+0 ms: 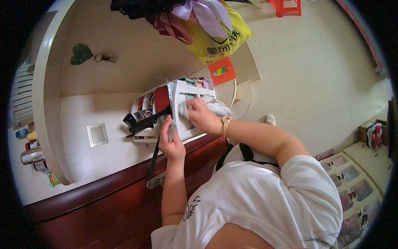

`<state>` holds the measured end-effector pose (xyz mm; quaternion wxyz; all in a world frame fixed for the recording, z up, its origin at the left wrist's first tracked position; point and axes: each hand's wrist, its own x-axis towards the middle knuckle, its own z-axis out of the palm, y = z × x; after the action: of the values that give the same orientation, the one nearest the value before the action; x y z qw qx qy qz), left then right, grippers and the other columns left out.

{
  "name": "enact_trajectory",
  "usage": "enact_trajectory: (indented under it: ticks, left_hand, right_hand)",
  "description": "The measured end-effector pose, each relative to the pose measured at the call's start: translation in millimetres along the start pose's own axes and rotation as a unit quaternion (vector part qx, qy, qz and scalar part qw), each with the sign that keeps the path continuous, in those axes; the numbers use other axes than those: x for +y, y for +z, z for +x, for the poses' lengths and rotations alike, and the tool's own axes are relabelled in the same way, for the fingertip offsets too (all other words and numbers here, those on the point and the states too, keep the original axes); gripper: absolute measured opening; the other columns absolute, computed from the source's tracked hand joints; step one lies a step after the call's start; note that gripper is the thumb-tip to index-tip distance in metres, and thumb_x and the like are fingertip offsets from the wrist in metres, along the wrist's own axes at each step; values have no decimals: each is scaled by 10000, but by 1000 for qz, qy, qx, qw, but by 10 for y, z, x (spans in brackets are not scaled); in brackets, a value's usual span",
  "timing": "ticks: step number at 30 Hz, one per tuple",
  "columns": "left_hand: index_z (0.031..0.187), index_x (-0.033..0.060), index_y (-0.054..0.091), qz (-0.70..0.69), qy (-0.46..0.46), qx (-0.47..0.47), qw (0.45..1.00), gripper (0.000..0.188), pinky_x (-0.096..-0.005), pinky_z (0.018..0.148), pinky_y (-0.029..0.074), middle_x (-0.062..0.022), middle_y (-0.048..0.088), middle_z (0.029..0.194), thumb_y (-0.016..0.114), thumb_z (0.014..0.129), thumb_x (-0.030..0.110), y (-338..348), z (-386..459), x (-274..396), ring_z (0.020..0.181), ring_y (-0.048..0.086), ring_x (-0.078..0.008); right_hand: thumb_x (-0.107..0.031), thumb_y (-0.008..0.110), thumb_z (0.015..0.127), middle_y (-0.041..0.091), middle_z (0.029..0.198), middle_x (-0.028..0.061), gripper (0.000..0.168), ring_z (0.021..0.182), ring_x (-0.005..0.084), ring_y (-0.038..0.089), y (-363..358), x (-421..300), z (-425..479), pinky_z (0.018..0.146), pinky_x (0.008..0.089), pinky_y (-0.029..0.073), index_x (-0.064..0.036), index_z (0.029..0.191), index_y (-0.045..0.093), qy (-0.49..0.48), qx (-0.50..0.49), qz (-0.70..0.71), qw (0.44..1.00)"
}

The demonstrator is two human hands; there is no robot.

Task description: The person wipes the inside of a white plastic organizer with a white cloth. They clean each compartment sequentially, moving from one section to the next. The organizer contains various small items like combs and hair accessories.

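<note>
My left hand (173,146) holds a small grey flat case (172,130) upright between thumb and fingers. My right hand (203,116), with a gold watch at the wrist, has its fingers bent around a small white cup-like piece (182,109) at the white plastic organizer (176,90); the fingers partly hide this piece. In the organizer's open compartments lie a dark red item (162,99), a black brush or comb (149,123) and several small things. Behind my right hand, a crumpled clear plastic bag (217,105) hangs at the organizer's side.
A yellow plastic bag (217,46) and clothing hang beyond the organizer. An orange card (222,71) is beside white cables. Keys (107,58) hang from a green heart on the wall, near a light switch (97,135). Dark red wood (108,211) runs below; a red stool (284,7) stands far off.
</note>
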<state>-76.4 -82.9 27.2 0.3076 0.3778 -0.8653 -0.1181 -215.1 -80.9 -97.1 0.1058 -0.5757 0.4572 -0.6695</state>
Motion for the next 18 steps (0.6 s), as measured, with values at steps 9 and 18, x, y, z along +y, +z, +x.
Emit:
enact_trajectory:
  ticks: [9,18]
  left_hand:
    - [1301,-30,592,1,3,15,1000,328,-401,1076,445,-156,655,1320,514,987,21,33,-23,-8,1224,614,-292]
    - [1289,-41,590,8,20,29,999,333,-413,1070,455,-182,660,1303,509,968,-8,43,-49,-33,1215,625,-316]
  right_hand:
    - [-72,716,774,542,1178,130,267,1089,349,525,-174,-76,-143,932,455,427,-122,1030,661,-32,-87,91,991]
    - [87,601,827,546,1175,143,357,1136,341,527,-262,60,-454,1031,402,419,-46,1156,645,71,-172,234,954]
